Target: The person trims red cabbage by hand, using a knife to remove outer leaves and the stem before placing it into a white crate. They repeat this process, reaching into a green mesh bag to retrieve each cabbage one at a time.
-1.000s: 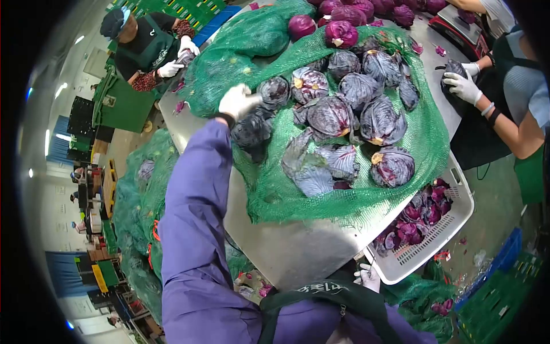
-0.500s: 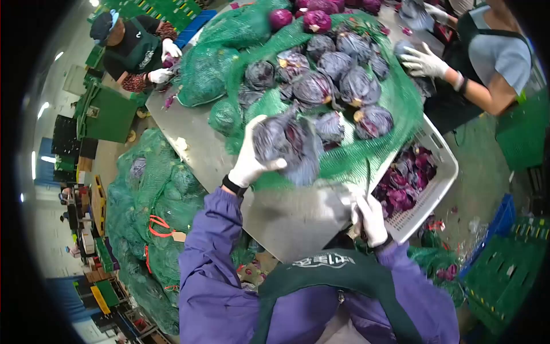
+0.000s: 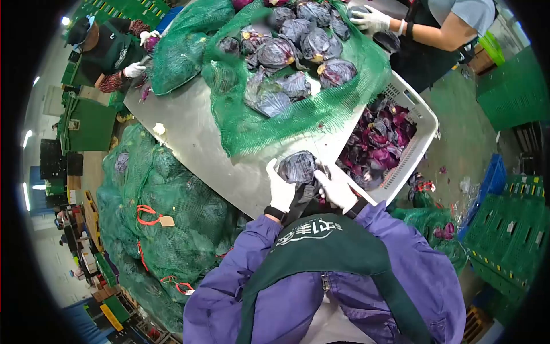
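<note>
A dark purple red cabbage (image 3: 299, 166) is in my gloved left hand (image 3: 281, 188), low over the near end of the metal table (image 3: 212, 166). My left fingers wrap its left side. My gloved right hand (image 3: 338, 189) is at the cabbage's lower right, its fingers bent; what they grip is hidden. Dark outer leaves hang below the cabbage between both hands. Beyond, several red cabbages (image 3: 278, 53) lie on a spread green mesh bag (image 3: 275, 135). Beside my right hand stands a white crate (image 3: 427, 123) of loose purple leaves (image 3: 381, 137).
Full mesh sacks (image 3: 177, 229) are piled left of the table, and another filled mesh bag (image 3: 180, 60) lies on it. One person (image 3: 114, 54) works at the far left, another person (image 3: 441, 34) at the far right. Green crates (image 3: 507, 229) stand at right.
My left hand has brought the cabbage down toward my body. My right hand, which held a knife, has come in beside it. The view has shifted, and the knife is no longer visible.
</note>
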A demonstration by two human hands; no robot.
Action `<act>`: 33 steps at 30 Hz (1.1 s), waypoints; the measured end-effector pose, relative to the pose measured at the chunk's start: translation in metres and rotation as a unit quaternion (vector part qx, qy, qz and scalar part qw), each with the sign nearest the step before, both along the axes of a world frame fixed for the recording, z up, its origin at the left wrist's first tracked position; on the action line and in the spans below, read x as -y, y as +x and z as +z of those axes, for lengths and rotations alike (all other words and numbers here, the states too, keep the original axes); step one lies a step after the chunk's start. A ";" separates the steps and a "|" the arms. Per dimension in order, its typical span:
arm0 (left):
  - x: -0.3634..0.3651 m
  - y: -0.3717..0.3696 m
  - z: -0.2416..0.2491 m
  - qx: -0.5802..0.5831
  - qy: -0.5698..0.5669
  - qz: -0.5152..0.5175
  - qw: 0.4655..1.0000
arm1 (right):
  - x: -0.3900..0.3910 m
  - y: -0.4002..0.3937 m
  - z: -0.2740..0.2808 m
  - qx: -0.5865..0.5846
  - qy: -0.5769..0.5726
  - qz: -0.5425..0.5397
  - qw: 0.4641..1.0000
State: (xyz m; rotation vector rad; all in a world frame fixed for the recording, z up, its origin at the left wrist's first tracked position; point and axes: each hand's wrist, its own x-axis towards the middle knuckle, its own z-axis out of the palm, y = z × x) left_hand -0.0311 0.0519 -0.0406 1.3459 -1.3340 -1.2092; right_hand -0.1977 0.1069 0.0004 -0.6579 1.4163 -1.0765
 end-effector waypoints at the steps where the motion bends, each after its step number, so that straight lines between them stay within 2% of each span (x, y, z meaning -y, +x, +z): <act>1: -0.006 0.001 0.000 0.001 0.006 -0.005 1.000 | -0.006 -0.010 0.009 0.010 0.012 0.011 1.000; 2: -0.005 0.003 0.000 -0.007 0.035 -0.028 0.999 | -0.010 -0.016 0.020 -0.044 0.009 0.023 0.999; 4: 0.001 0.005 0.004 -0.015 0.062 -0.056 0.996 | -0.017 -0.030 0.023 -0.177 -0.107 0.104 0.973; 5: 0.005 0.006 0.006 0.007 0.071 -0.077 0.994 | -0.020 -0.033 0.019 -0.177 -0.106 0.101 0.973; 7: 0.007 0.006 0.010 0.048 0.054 -0.102 0.992 | -0.021 -0.036 0.008 -0.379 -0.276 0.123 0.875; 10: 0.006 -0.001 0.021 0.113 0.046 -0.102 0.987 | -0.024 -0.031 -0.004 -0.435 -0.233 0.122 0.861; 14: 0.004 -0.008 0.025 0.143 0.001 -0.087 0.986 | -0.018 -0.029 -0.020 -0.464 -0.252 0.145 0.837; 17: 0.005 -0.012 0.022 0.155 0.000 -0.054 0.986 | -0.009 -0.018 -0.051 -0.520 -0.294 0.177 0.783; 19: 0.007 -0.015 0.016 0.037 0.054 -0.007 0.998 | -0.003 -0.021 -0.042 -0.518 -0.286 0.191 0.783; 20: 0.007 -0.014 0.013 0.038 0.055 -0.006 0.998 | -0.001 -0.023 -0.038 -0.516 -0.277 0.204 0.784; 21: 0.007 -0.013 0.014 0.028 0.073 -0.020 0.997 | 0.003 -0.030 -0.006 -0.475 -0.245 0.197 0.822; 22: 0.007 -0.013 0.015 0.018 0.091 -0.035 0.995 | 0.015 -0.041 0.033 -0.456 -0.104 0.314 0.826; 24: -0.005 -0.024 0.040 0.118 -0.057 -0.148 0.980 | 0.024 -0.051 0.032 -0.472 -0.022 0.375 0.797; 25: -0.011 -0.032 0.037 0.192 -0.085 -0.110 0.971 | 0.027 -0.051 0.022 -0.480 0.008 0.408 0.776; 26: -0.010 -0.033 0.037 0.180 -0.104 -0.125 0.970 | 0.027 -0.052 0.013 -0.484 0.008 0.404 0.776; 28: -0.004 -0.029 0.028 0.141 -0.055 -0.120 0.981 | 0.023 -0.053 -0.001 -0.494 -0.077 0.388 0.774; 29: -0.006 -0.021 0.026 0.198 -0.080 -0.127 0.969 | 0.018 -0.056 -0.009 -0.524 -0.224 0.387 0.725; 30: -0.003 -0.019 0.023 0.199 -0.076 -0.127 0.969 | 0.016 -0.054 -0.024 -0.522 -0.222 0.389 0.726; 32: 0.003 -0.016 0.011 0.077 -0.014 -0.134 0.988 | 0.012 -0.049 -0.053 -0.596 -0.307 0.386 0.633; 33: 0.007 -0.016 0.011 0.046 -0.006 -0.123 0.991 | 0.011 -0.047 -0.052 -0.587 -0.217 0.479 0.615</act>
